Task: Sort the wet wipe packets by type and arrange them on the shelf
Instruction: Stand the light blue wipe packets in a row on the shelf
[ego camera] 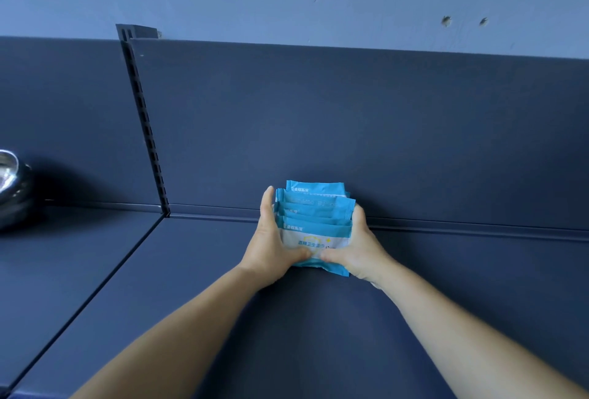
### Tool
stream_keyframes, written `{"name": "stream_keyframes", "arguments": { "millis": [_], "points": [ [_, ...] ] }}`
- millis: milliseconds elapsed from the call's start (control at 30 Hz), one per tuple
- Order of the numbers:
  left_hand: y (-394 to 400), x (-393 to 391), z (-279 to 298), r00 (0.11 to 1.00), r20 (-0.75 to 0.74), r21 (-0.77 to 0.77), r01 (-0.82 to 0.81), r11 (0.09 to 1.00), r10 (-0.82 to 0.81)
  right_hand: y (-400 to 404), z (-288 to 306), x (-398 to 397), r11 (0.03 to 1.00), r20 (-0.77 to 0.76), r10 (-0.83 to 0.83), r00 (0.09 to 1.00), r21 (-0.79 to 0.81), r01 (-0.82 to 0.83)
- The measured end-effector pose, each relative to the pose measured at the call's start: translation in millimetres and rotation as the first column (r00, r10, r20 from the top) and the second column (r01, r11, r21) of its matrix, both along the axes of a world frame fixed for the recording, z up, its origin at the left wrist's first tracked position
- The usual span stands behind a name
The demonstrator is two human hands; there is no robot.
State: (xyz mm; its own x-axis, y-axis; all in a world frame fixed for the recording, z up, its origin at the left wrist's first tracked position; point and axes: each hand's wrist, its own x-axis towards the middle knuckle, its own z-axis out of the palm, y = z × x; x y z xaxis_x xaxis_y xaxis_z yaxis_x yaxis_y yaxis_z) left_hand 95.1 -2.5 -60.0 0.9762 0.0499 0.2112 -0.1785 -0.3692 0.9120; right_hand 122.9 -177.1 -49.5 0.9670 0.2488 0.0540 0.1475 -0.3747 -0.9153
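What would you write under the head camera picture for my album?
Both hands, left hand and right hand, hold a row of blue wet wipe packets on the dark shelf.

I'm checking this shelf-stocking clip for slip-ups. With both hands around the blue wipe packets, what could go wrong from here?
1. The wipe packets stand in a loose, uneven row, squeezed only at the sides by the left hand and right hand; on release they may fan out or topple forward.
2. The front packet's bottom corner juts to the right, so the row may end up crooked against the back panel.
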Motion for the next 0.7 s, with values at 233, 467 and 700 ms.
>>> {"name": "stream_keyframes", "arguments": {
  "millis": [233, 467, 700],
  "points": [
    [4.4, -0.2, -2.6, 0.984, 0.175, 0.194, -0.042, 0.980, 0.007, 5.0, 2.4, 1.2, 0.993, 0.262, -0.084, 0.961, -0.063, 0.104],
    [8.5, 4.9, -5.2, 0.988, 0.151, 0.184, -0.052, 0.982, 0.025, -6.2, 14.8, 9.2, 0.989, 0.129, -0.005, 0.992, 0.146, -0.014],
    [16.9, 7.8, -4.6, 0.979, 0.198, 0.272, -0.008, 0.962, -0.048, -0.4, 22.2, 16.4, 0.966, 0.084, -0.113, 0.990, 0.244, 0.089]
  ]
}}
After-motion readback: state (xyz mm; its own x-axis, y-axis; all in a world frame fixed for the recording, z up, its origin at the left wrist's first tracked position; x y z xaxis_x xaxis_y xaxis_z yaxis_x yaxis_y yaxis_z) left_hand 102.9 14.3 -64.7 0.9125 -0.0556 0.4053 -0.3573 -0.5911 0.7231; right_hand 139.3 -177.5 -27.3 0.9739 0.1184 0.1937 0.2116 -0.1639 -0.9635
